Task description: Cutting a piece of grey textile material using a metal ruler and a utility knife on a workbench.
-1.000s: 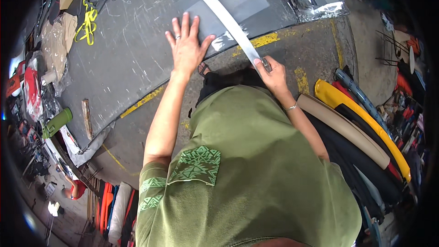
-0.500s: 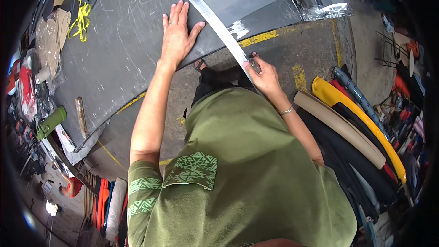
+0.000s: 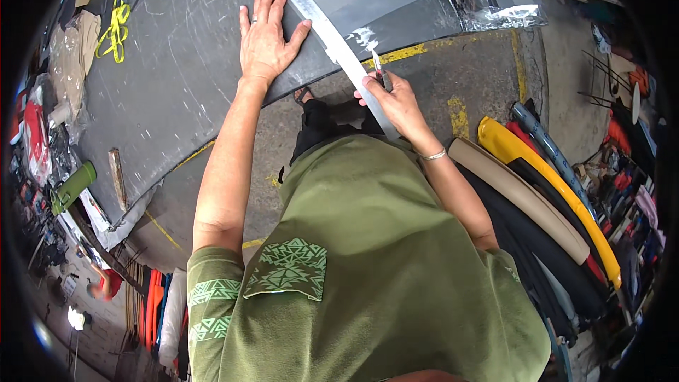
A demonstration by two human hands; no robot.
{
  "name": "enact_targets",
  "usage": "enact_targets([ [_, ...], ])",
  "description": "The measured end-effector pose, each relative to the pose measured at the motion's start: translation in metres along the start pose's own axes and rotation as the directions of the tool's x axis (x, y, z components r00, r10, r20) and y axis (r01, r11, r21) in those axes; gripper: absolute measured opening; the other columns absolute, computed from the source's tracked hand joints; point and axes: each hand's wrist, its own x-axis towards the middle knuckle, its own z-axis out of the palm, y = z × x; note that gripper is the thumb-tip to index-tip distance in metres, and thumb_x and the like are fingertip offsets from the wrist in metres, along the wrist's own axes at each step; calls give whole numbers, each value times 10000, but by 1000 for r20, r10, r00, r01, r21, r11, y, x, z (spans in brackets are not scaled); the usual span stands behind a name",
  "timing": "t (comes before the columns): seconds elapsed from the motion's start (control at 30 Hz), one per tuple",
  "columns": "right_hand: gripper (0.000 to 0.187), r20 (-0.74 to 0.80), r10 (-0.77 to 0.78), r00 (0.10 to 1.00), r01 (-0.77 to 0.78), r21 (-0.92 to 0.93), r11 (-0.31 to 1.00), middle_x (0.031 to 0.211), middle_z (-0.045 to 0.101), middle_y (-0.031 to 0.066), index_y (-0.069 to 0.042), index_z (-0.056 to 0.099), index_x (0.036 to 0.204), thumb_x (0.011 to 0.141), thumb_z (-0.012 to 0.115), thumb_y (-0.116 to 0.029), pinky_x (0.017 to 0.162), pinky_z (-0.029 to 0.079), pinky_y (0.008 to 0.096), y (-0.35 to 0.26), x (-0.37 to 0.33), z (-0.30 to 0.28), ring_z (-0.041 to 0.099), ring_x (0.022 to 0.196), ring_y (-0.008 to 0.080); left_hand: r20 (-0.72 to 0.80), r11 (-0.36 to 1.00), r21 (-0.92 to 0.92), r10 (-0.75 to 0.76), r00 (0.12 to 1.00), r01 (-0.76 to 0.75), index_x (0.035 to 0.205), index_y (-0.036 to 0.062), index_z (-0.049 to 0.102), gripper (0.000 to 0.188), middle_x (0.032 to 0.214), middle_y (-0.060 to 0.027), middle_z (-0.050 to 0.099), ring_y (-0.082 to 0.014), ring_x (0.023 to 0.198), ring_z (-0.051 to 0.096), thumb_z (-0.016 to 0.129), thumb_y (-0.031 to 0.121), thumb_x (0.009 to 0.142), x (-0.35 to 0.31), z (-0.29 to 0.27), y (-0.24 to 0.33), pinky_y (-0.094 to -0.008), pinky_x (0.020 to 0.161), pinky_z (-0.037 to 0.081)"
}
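A long, bare metal straightedge [image 3: 322, 25] lies across the dark table and sticks out past its near edge toward me. My left hand [image 3: 267, 46] rests flat on the table just left of the straightedge, fingers stretched out and thumb pointing toward it. At the overhanging end, my right hand [image 3: 397, 105] grips the straightedge, with fingertips showing on its left side. The same hand holds a small dark-handled knife [image 3: 382, 78], its pale tip pointing away from me beside the metal.
The dark, scratched table [image 3: 180, 78] bears a grey sheet [image 3: 375, 0] and a bunched yellow strap [image 3: 115, 32]. Rolls of material, including a beige roll [image 3: 520, 198] and a yellow roll [image 3: 559, 201], stand close on my right. A wood stick [image 3: 117, 178] lies at the left.
My right hand has moved up and left along with the straightedge's near end. The knife's pale tip now shows clearly. My left hand stays flat on the table.
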Motion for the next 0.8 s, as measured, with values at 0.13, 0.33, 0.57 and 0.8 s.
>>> enact_targets([
  [0.13, 227, 4, 9, 1000, -10, 72, 997, 889, 727, 117, 20, 652, 1083, 1023, 662, -199, 689, 592, 308, -5, 5, 6, 731, 780, 171, 5, 999, 41, 5, 1000, -5, 1548, 132, 428, 781, 1638, -70, 378, -312, 1561, 257, 548, 641, 968, -1, 2, 0, -596, 1260, 138],
  [0.33, 262, -67, -6, 998, 3, -56, 998, 814, 746, 97, 27, 701, 1019, 1004, 680, -233, 575, 572, 281, -1, 17, 9, 730, 673, 137, 10, 999, 51, -2, 1000, 2, 1559, 148, 408, 745, 1638, -45, 377, -306, 1561, 255, 516, 622, 995, 0, 2, 2, -603, 1257, 149],
  [0.57, 255, -81, -5, 997, 1, -49, 999, 814, 727, 86, 25, 699, 1015, 1001, 693, -230, 574, 574, 281, -3, 21, 13, 730, 686, 146, 2, 997, 70, 7, 1000, -7, 1546, 157, 428, 705, 1609, -59, 407, -310, 1548, 279, 521, 599, 1005, 0, 4, -1, -606, 1248, 174],
  [0.8, 268, -83, -68, 994, 53, -167, 984, 790, 720, 72, 13, 693, 1005, 992, 713, -253, 581, 578, 281, -6, 24, 16, 724, 668, 134, 52, 995, 81, 56, 997, -60, 1560, 193, 428, 676, 1620, -58, 404, -308, 1553, 271, 515, 583, 1014, 6, -3, -9, -623, 1247, 167],
])
